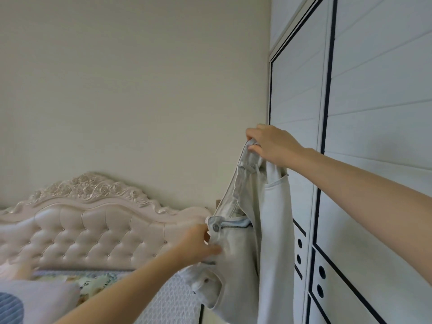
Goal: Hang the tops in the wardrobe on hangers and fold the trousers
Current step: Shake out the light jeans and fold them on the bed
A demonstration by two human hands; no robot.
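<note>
The pale denim jeans (245, 253) hang in the air between the bed (168, 300) and the closed wardrobe doors (374, 160), held up by both hands.

**Right hand.** The right hand (273, 143) is raised high. Its fingers (253, 149) are pinched shut on the waistband at one end. The garment's weight hangs mainly from this grip.

**Left hand.** The left hand (198, 244) is lower, at the fly, just beside the metal button (216, 228) and the open zip. Its fingers are curled against the denim; motion blur prevents a firm reading of whether they have closed on the fabric.

**Step in hand.** Judged from the grips, this is the trouser-folding step at an early stage: the jeans are being opened out and oriented by the waistband. No fold is made yet.

**Next move.** The next move probably calls for a secure left-hand grip on the free end of the waistband, then aligning the two legs so that they hang one over the other. The legs run out of view at the lower edge, so their lie cannot be told.
</note>
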